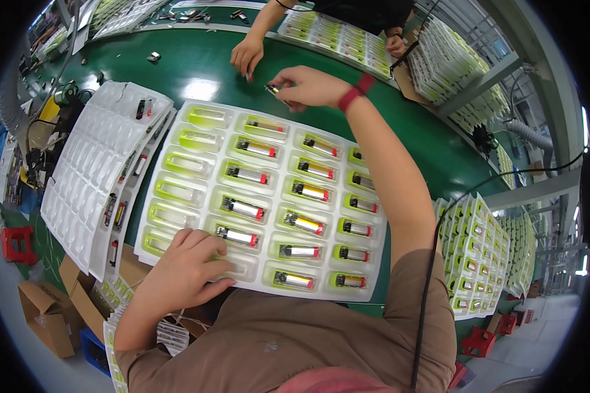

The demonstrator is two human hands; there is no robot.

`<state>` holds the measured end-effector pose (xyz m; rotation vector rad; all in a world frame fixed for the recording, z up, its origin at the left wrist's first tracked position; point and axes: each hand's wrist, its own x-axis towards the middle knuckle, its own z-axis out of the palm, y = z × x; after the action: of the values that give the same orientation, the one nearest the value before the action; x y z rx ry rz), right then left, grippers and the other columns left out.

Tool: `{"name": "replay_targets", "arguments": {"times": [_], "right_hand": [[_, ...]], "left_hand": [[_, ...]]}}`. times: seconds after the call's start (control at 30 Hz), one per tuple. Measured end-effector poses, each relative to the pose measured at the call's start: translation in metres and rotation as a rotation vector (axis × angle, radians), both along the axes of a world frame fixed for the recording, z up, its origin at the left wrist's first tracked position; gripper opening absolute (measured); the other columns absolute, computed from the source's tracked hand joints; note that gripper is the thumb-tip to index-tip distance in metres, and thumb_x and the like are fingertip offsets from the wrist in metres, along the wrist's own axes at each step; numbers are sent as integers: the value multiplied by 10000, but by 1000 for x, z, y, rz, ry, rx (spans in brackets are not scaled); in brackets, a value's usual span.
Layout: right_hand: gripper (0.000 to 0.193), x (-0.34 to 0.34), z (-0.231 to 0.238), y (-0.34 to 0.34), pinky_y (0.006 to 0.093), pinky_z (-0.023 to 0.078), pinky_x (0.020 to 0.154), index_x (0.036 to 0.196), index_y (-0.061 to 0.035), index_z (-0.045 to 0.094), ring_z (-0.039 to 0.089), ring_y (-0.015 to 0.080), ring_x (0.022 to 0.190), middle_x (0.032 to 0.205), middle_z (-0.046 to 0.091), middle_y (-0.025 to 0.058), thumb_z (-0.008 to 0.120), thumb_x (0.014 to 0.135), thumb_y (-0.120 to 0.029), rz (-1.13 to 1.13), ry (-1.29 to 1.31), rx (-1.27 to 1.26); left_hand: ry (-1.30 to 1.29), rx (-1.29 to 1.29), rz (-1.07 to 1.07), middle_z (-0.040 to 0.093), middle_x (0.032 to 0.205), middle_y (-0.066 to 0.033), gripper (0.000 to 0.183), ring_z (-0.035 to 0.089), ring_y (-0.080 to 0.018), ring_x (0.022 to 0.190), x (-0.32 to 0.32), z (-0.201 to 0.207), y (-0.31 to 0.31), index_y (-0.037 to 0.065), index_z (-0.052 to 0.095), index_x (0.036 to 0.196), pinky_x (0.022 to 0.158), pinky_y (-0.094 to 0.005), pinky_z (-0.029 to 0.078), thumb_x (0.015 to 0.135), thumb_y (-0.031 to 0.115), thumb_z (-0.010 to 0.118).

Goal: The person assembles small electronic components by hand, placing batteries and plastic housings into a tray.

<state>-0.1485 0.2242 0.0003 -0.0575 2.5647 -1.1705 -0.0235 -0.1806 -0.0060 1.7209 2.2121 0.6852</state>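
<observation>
A white moulded tray lies before me. Its pockets show yellow-green, and many hold a small silver battery assembly with a red end and a dark part at the other end. Pockets in the leftmost column look bare. Over the tray's near left part rests my left hand, fingers apart beside a bare pocket, with nothing visible in them. Beyond the far edge my right hand, with a red wristband, pinches a small dark-and-silver battery piece. Fingers partly cover that piece.
A co-worker's hand reaches onto the green table opposite. Stacked white trays holding loose pieces stand left. More filled trays stand at right and far right. A black cable crosses my right side.
</observation>
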Motion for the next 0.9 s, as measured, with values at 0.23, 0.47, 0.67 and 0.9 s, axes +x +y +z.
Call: {"name": "replay_targets", "arguments": {"times": [0.23, 0.47, 0.67, 0.9], "right_hand": [[274, 160, 21, 6, 266, 551, 667, 1271, 7, 618, 667, 118, 727, 976, 649, 18, 608, 1028, -120, -177, 92, -773], [284, 234, 20, -6, 269, 503, 852, 1178, 55, 665, 602, 136, 1005, 1143, 616, 82, 661, 898, 99, -37, 657, -626], [259, 253, 24, -34, 266, 545, 760, 1111, 7, 700, 654, 128, 860, 1046, 683, 72, 725, 856, 43, -170, 744, -360], [218, 248, 20, -50, 365, 567, 760, 1005, -26, 712, 681, 284, 879, 1011, 694, 118, 765, 798, 19, -82, 1106, 129]], "left_hand": [[-190, 122, 136, 631, 1109, -103, 159, 596, -327, 1045, -1, 2, -5, 77, 639, 1003, 937, -419, 455, 865, 65, 718], [-1298, 496, 395, 594, 1106, -60, 480, 503, -128, 761, -12, 12, 79, 108, 424, 1445, 681, -265, 428, 1019, 303, 531], [-1638, 458, 251, 603, 1180, -101, 334, 534, -162, 764, -31, 5, 122, 89, 513, 1298, 705, -289, 459, 968, 112, 555], [-1513, 400, 223, 674, 1243, -148, 299, 632, -181, 988, -31, 2, 140, 9, 590, 1273, 860, -317, 551, 1021, 155, 521]]}}
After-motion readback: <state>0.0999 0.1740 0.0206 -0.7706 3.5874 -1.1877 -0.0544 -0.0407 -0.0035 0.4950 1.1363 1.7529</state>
